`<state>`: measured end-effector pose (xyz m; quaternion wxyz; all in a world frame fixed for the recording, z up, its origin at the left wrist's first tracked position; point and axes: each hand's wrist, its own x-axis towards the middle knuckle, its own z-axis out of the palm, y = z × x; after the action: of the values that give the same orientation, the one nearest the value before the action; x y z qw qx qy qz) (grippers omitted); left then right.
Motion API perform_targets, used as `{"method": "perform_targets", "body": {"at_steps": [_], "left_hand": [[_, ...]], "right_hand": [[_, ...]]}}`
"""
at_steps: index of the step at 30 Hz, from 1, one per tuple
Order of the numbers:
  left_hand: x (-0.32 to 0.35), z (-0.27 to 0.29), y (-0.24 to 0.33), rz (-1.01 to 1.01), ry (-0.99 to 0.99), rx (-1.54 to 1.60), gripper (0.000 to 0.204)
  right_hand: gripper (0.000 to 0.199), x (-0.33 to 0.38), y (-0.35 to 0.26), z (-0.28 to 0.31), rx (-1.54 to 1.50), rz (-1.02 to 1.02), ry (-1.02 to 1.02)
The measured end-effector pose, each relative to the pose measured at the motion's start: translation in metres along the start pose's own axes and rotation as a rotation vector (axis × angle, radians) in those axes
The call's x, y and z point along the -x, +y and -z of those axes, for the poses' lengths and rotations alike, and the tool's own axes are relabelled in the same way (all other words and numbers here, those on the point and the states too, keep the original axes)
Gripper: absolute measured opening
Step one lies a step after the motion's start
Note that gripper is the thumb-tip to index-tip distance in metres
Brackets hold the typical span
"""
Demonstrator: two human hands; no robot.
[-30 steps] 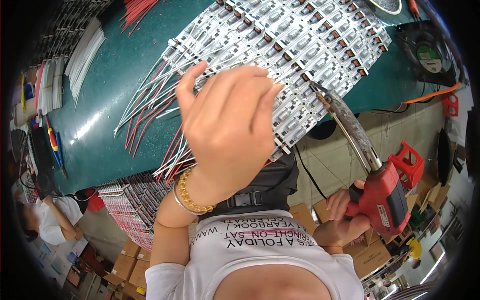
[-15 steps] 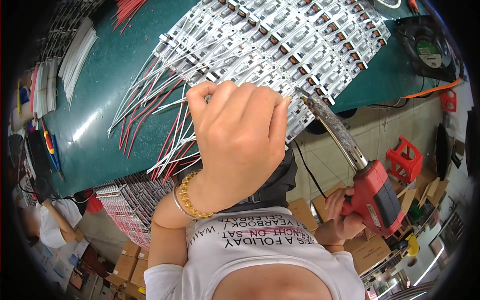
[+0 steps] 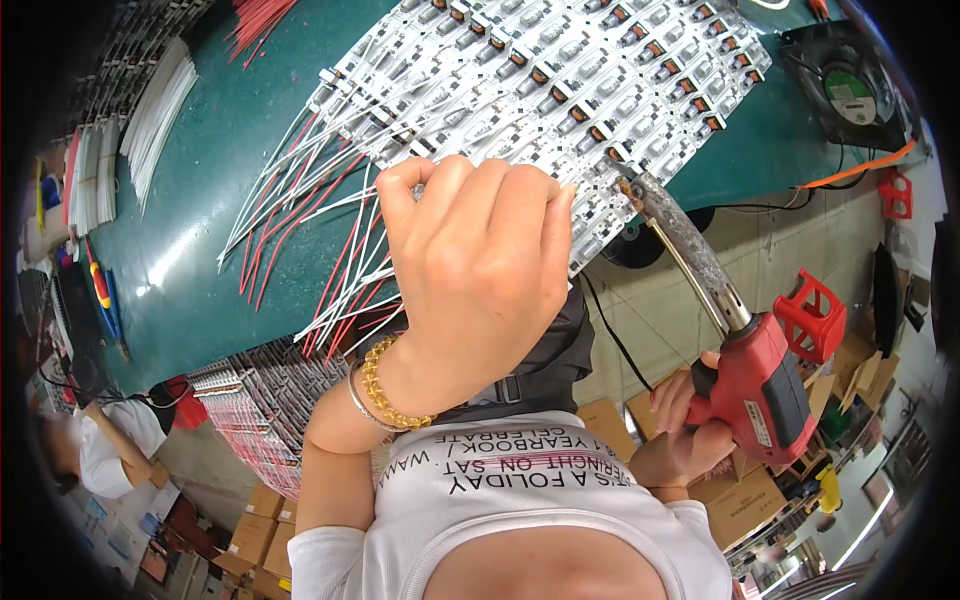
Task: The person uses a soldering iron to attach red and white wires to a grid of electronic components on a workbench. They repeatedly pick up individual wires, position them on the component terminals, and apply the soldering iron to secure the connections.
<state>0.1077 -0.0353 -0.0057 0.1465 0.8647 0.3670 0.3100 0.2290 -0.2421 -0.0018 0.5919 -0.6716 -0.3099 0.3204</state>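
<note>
A dark green worktop (image 3: 190, 290) is seen from above in a workshop, its edges bent by the fisheye lens. Its middle is occupied by a slanted sheet of white circuit boards (image 3: 620, 70), set in rows with small components. Red and white wires (image 3: 285, 225) are fanned out from the sheet's left side. Further left, a bundle of white wires (image 3: 160, 105) is laid down, and some loose red wires (image 3: 255, 25) are placed at the top. A black fan (image 3: 845, 90) is set at the far right. Below, a tiled floor (image 3: 650, 320), a red stool (image 3: 808, 315) and cardboard boxes (image 3: 745, 505) can be seen; at the lower left, a person in white (image 3: 115, 445) is partly shown.

The left hand (image 3: 477, 265) is held over the sheet's near side, back upward, fingers curled and thumb along the right; its fingertips are hidden, so whether its grip is closed on anything cannot be told. By the right hand (image 3: 690, 415), a red soldering iron (image 3: 765, 385) is gripped by the handle, its shaft slanted up and left. The tip is brought to the sheet's lower right edge; contact cannot be confirmed.

The worktop's near edge is crossed by both the left hand and the iron's shaft. A strip of green is left between sheet and fan.
</note>
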Motion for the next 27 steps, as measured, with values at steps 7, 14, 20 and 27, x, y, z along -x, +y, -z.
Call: {"method": "perform_targets", "body": {"at_steps": [7, 14, 20, 27], "left_hand": [[-0.001, -0.003, 0.0, -0.007, 0.038, -0.007, 0.017], [0.0, -0.006, 0.002, -0.009, 0.029, -0.004, 0.018], [0.0, -0.005, 0.002, 0.007, 0.025, 0.003, 0.018], [-0.003, -0.001, 0.002, -0.001, 0.001, -0.021, 0.016]], "right_hand": [[0.079, -0.002, -0.006, -0.003, -0.066, -0.032, -0.015], [0.073, 0.0, -0.005, -0.015, -0.031, -0.033, 0.054], [0.075, 0.002, 0.001, -0.009, -0.044, 0.034, 0.062], [0.08, -0.002, -0.008, -0.015, -0.054, 0.001, 0.02]]}}
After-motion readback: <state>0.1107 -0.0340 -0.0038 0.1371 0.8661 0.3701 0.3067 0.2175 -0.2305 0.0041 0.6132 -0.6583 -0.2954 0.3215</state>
